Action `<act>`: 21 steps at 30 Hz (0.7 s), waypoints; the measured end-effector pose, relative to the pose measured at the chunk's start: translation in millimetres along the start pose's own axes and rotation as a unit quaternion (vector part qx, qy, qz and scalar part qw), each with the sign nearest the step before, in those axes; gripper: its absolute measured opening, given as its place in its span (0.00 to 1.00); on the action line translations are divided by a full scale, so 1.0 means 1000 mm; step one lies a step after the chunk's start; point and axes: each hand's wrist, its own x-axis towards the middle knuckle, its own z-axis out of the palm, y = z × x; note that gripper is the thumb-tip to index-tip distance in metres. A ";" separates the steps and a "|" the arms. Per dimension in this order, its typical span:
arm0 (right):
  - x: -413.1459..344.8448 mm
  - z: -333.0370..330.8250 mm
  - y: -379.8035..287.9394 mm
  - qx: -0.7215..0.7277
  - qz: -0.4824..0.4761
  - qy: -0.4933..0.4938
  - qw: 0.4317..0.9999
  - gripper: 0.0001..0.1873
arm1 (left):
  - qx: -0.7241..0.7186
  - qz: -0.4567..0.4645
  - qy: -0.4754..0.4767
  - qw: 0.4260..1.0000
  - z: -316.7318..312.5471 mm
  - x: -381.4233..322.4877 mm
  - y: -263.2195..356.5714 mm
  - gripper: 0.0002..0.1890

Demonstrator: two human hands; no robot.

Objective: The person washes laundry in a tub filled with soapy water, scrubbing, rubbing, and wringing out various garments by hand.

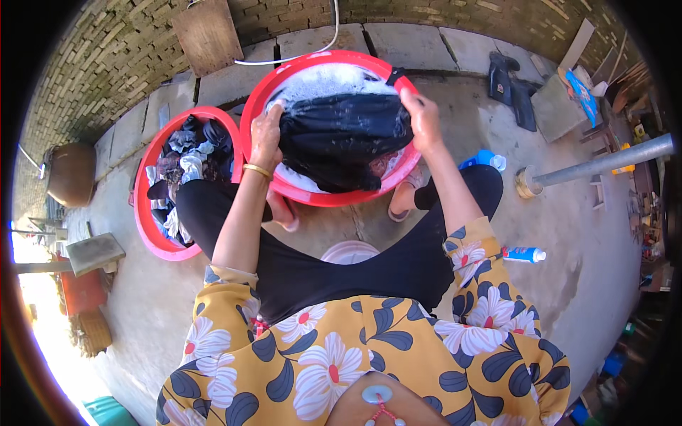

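Observation:
A wet black garment (343, 133) is stretched between my two hands over a large red plastic tub (330, 199). My left hand (267, 133) grips its left side, and a gold-coloured bangle circles that wrist. At the garment's upper right side, my right hand (422, 120) is closed on the cloth. White suds (325, 80) fill the tub behind the garment, and a reddish cloth (381, 162) shows below its right part. A black band is fixed around the tub's rim near my right hand.
A second red tub (141, 213) with mixed clothes stands at left. Blue bottles (482, 160) (522, 254) lie by my right leg. A metal pole (602, 160) rises at right. Black rubber boots (509, 90) lie farther back. A white hose (298, 59) runs behind the large tub.

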 end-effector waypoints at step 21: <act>0.338 0.048 0.193 -0.313 0.118 -0.128 0.934 0.30 | -0.133 -0.194 0.078 0.969 -0.046 0.315 -0.144 0.16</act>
